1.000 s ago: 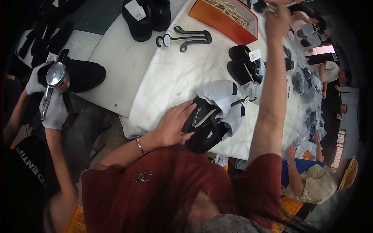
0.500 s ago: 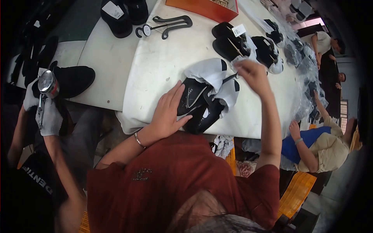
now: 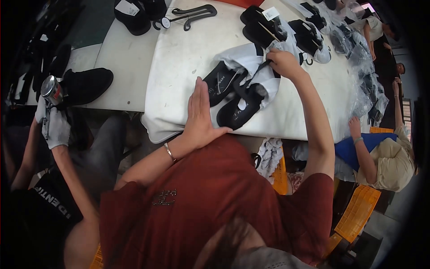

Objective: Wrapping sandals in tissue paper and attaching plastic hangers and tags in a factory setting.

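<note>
A pair of black slip-on shoes (image 3: 242,112) lies on the white table in front of me, with white tissue paper (image 3: 266,85) around their far ends. A black plastic shoe hanger (image 3: 242,92) runs between the two shoes. My right hand (image 3: 285,63) is closed on the stem end of that hanger, beyond the paper. Beside the left shoe, my left hand (image 3: 200,114) stands open, fingers stretched and thumb spread toward the near shoe. Whether its fingertips touch the shoe I cannot tell.
Another shoe hanger (image 3: 192,18) lies at the back, near black shoes with a tag (image 3: 132,18). More paper-stuffed pairs (image 3: 309,36) and clear plastic bags (image 3: 358,80) line the right side. At left, a co-worker's gloved hands (image 3: 56,125) hold a tool by a black shoe (image 3: 87,85).
My left hand has come off the left shoe's side and turned edge-up. The shoes have separated somewhat, the near one lower. My right hand now grips the hanger's stem rather than reaching at it.
</note>
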